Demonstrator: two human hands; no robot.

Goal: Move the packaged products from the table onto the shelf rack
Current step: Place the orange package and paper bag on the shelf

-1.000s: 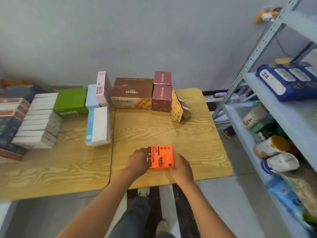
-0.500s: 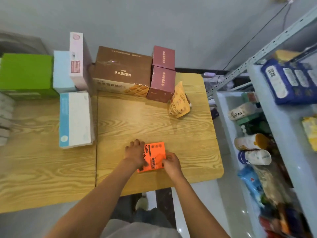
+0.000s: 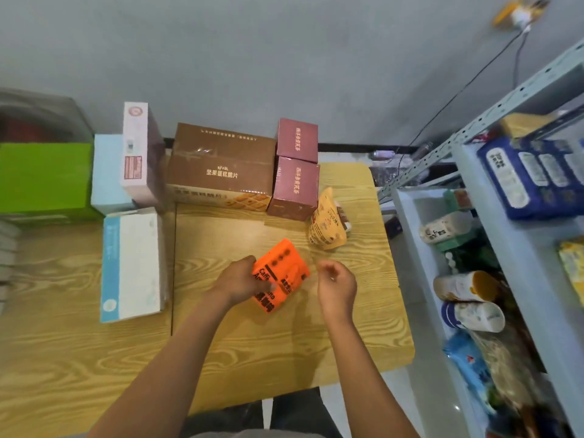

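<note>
Grey wall runs behind a wood-grain desk (image 3: pixel 259 352), which is lined along its far edge with packaged goods. From the left stand a green box (image 3: pixel 44 178), a pale blue box (image 3: pixel 106 175), a tall pink box (image 3: pixel 137 153) on end, a wide brown box (image 3: pixel 221 165) with a wafer picture on its front, and two maroon boxes (image 3: pixel 295 184) stacked one on the other. Just right of the maroon pair a yellow pouch (image 3: pixel 327 222) leans tilted. A white-and-blue box (image 3: pixel 131 263) lies flat near the seam between the two desk tops. To the right rises the grey metal shelf rack (image 3: pixel 518 248), already carrying blue packs (image 3: pixel 531 175) on an upper level and paper cups (image 3: pixel 467 298) lying on their sides lower down, among other blurred packets. Between the desk edge and the rack only a narrow strip of floor shows.

The orange box (image 3: pixel 279 275), printed with black lettering and a row of dots, is tilted, one corner raised, over the middle of the right desk top, in front of the pouch. The left grip (image 3: pixel 238 279) grasps it along its left edge, fingers curled round the side. The right grip (image 3: pixel 336 279) hovers just beside the box, apart from it, fingers loosely bent and holding nothing.
</note>
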